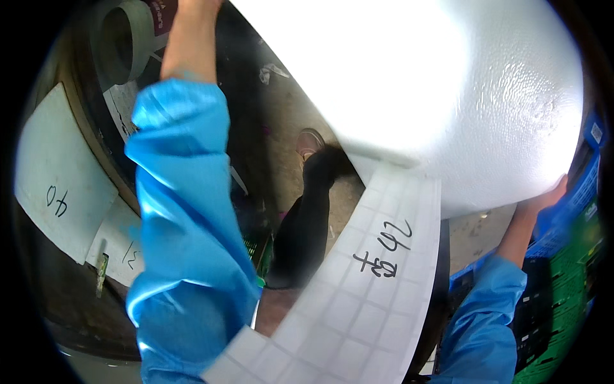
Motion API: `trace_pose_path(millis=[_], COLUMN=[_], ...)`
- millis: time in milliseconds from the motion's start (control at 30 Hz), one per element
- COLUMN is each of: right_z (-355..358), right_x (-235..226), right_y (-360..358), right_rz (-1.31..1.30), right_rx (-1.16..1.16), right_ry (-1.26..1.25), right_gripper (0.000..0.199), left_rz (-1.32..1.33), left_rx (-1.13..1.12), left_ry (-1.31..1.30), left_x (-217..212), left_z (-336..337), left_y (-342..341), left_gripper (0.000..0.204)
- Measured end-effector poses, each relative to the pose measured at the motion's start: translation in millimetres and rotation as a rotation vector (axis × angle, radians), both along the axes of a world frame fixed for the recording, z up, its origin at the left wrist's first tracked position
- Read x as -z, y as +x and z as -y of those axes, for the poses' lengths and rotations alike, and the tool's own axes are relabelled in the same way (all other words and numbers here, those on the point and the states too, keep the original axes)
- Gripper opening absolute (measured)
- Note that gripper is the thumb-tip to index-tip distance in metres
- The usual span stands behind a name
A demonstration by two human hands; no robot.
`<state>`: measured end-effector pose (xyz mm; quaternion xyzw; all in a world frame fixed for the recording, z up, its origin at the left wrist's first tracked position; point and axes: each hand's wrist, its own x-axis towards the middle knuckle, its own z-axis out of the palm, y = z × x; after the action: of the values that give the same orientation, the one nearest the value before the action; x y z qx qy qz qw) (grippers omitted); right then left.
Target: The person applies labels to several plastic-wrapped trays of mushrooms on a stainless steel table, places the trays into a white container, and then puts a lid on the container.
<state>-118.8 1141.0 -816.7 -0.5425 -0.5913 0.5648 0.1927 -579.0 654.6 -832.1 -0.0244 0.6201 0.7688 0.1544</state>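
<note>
A large, glossy white sheet [511,109], which looks like foam, fills the upper right. At its lower right edge is my right hand [549,195], closed on the rim, with some fingers hidden behind the sheet. My left arm reaches up past the sheet's left side, and only the base of my left hand [201,8] shows at the top edge. Its fingers are out of the picture. Below the foam hangs a curved white panel [384,307] with a faint grid and black handwriting. Its top end meets the sheet, and neither hand visibly touches it.
At the left, pale marked boards [61,179] lie on a dark, round-edged surface. Blue crates [582,185] and green crates [569,307] stand at the right. My leg [297,237] and shoe [309,142] show over the floor, near a crumpled white scrap [274,72].
</note>
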Motion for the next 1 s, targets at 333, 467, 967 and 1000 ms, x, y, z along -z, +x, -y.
trace_pose_path(millis=[333,467,967,1000], right_z=[15,69,244,246], right_x=[-6,-7,7,4], right_y=[-68,-137,-58,-60], right_rz=[-0.156,-0.153,-0.32,-0.329], right_rx=[-0.158,-0.342,-0.487,-0.478], right_ry=[-0.31,-0.442,-0.467,-0.493], right_gripper=[0.059,0.055,0.052,0.052], left_rz=[0.291,0.376,1.34,1.311], left_rx=[-0.762,-1.006,-0.813,-0.786], left_ry=[-0.079,0.018,0.561,0.633], left_x=[-9,-3,-44,-45], left_z=[171,250,147,148], left_y=[255,383,675,669], left_gripper=[0.051,0.057,0.064,0.066])
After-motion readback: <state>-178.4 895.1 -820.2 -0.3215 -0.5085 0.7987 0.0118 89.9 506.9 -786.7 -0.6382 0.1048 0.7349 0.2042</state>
